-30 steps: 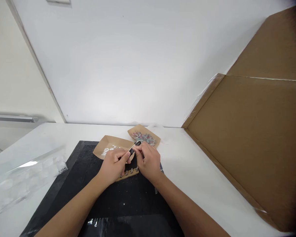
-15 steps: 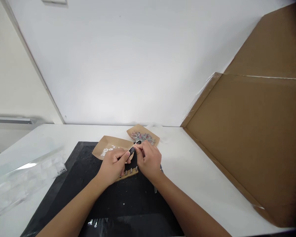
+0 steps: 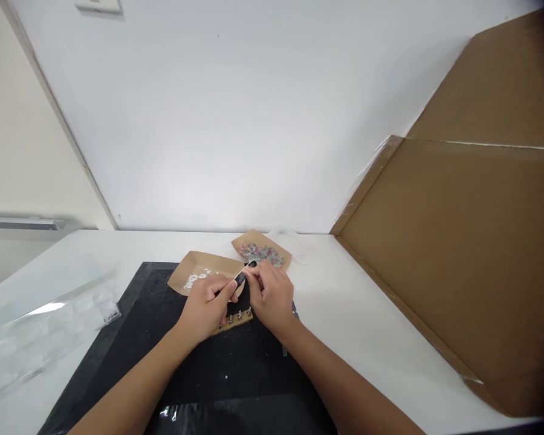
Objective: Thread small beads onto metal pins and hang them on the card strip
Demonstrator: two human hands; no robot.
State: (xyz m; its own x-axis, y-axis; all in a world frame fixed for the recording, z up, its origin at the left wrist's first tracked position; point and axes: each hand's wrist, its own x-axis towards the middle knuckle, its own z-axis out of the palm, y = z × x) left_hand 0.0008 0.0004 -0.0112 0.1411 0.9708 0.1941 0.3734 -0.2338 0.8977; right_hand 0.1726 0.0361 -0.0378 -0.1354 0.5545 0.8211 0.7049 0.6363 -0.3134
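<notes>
A small black strip with a pale edge (image 3: 240,278) is held between my two hands above the black mat (image 3: 236,368). My left hand (image 3: 207,305) is closed on its lower end. The fingers of my right hand (image 3: 271,295) pinch near its upper end. Just below the hands lies a narrow tan strip (image 3: 233,323) bearing several small metal pieces; my left hand hides part of it. Behind my left hand is a brown paper tray (image 3: 185,269) with small white pieces (image 3: 194,278) in it.
A second paper tray (image 3: 284,255) at the back holds small wrapped grey and red pieces (image 3: 263,254). On the left lies a clear plastic organizer (image 3: 49,338). A large cardboard sheet (image 3: 457,241) stands at the right, and a white wall (image 3: 217,121) rises behind the table.
The view has shifted slightly. Both hands keep nearly the same pose around the black strip.
</notes>
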